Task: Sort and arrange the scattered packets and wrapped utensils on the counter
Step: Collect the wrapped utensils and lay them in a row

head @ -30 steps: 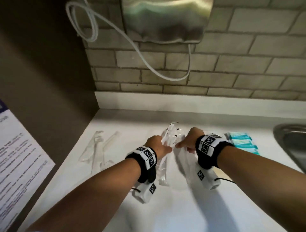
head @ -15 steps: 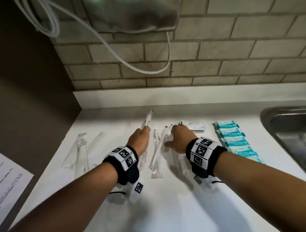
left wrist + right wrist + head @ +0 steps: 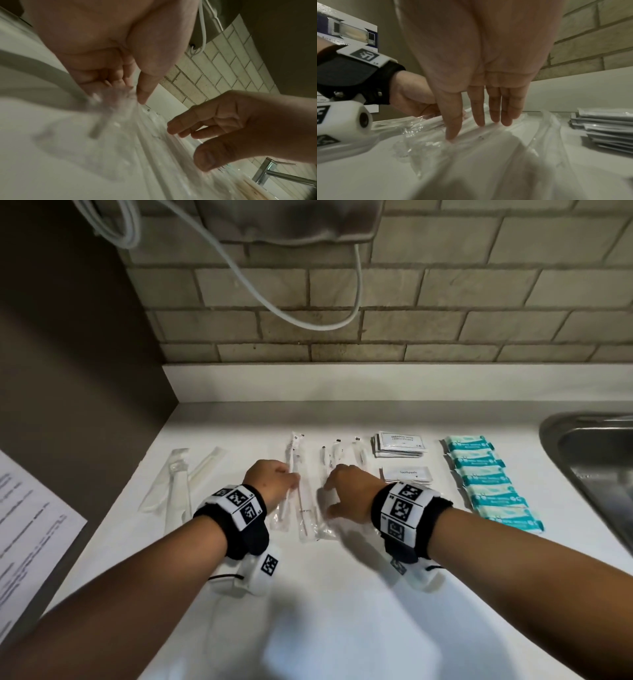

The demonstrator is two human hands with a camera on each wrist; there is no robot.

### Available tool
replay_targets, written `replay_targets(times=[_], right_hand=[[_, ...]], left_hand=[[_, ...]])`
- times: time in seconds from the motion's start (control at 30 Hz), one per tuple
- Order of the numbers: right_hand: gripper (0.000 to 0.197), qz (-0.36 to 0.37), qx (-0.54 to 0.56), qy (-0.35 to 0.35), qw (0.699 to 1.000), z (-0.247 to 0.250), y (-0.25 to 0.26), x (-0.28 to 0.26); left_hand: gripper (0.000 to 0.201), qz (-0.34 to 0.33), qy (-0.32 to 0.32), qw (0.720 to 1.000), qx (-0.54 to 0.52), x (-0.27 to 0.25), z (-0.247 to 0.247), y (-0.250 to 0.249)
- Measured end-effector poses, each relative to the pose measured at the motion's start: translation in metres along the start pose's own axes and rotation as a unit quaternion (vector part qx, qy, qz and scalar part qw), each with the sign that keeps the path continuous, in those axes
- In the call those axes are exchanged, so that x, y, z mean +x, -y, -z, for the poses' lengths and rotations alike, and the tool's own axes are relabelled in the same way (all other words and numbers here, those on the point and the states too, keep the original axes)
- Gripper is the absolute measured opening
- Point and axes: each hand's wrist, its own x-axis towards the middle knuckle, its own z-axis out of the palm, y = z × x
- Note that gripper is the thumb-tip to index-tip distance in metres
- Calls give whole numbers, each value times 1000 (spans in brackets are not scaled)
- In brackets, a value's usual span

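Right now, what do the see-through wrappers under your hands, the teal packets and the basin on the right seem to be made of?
Wrappers: thin clear plastic film, probably; glossy, crinkled, contents show through. Teal packets: likely soft plastic or foil wrap with a printed, slightly shiny face. Sink: brushed metal, apparently stainless steel, with a dull grey sheen on its rim.

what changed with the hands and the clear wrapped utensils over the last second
A second ago both hands held the clear wrapped utensils bunched together and lifted. Now they lie spread side by side on the counter. The left hand pinches the leftmost wrapper; the right hand has let go and presses flat on the others. The teal packets at right and the wrappers at far left stayed put.
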Motion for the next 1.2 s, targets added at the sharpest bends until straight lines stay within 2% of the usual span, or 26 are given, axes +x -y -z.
replay_targets(times=[0.07,0.13,0.27,0.5,0.7,0.8,1.0,1.07,1.13,1.2], right_hand=[[37,-9,13,-6,1000,1,-2,-1],[37,-13,13,-2,1000,1,-3,0],[35,-22,5,-4,1000,2,0,5],[41,8,14,-46,999,-1,25,16],[41,-92,56,-24,994,-6,47,34],[43,-134,67,-7,989,-8,51,42],[17,-151,89,6,984,2,51,49],[18,-137,120,11,983,6,50,52],[9,-116,129,21,985,10,50,50],[26,-126,136,46,982,9,49,50]], left_hand=[[31,10,2,999,-45,4,1,5],[46,11,1,997,-73,4,6,5],[52,9,-19,997,-72,1,25,4],[32,2,-59,993,103,-11,34,0],[30,-50,-77,975,202,-16,35,-10],[33,-58,-68,976,201,-15,33,-10],[34,-46,-80,981,170,-16,35,-5],[33,-46,-86,979,179,-16,37,-5],[33,-48,-80,977,190,-18,37,-7],[33,-50,-67,975,207,-20,35,-9]])
